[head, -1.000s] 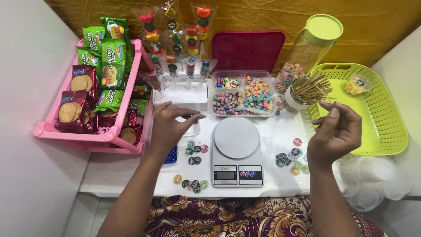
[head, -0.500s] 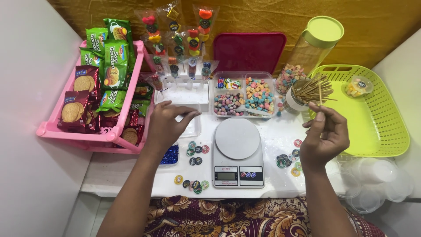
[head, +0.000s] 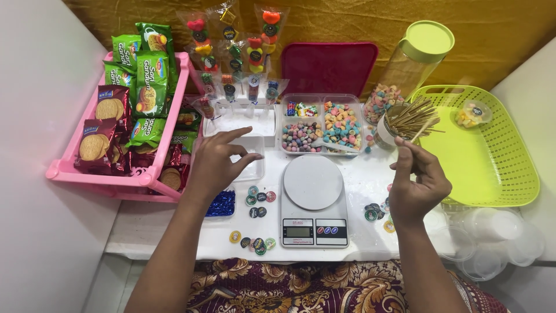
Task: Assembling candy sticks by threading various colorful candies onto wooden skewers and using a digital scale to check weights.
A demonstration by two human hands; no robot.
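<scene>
Table (head: 174, 232): a white top is filling the middle of the frame, its near edge running along the bottom above a patterned cloth; white walls are closing it in at far left and far right.
Green basket (head: 498, 168): sitting at right, its left rim lying just beside the right hand and its bed mostly bare.
Pink rack (head: 116, 177): standing at upper left, packed with biscuit packets, its near rail sitting just left of the left hand.
Scale (head: 313, 200): a white kitchen scale is lying at centre between the two hands, its round plate bare.
Sweets tray (head: 323, 124): a clear divided tray is resting just above the scale.
Clear tub (head: 250, 159): a small clear container is sitting under the left fingers.
Stick cup (head: 399, 119): holding wooden sticks at upper right of centre, beside a green-lidded jar.
Left hand (head: 217, 165): hovering palm down over the clear tub, fingers spreading, fingertips touching its rim.
Right hand (head: 418, 185): rising just below the stick cup, thumb and forefinger pinching one wooden stick (head: 418, 131).
Open room: bare strips are lying between scale and hands, dotted with small round stickers (head: 258, 200).
</scene>
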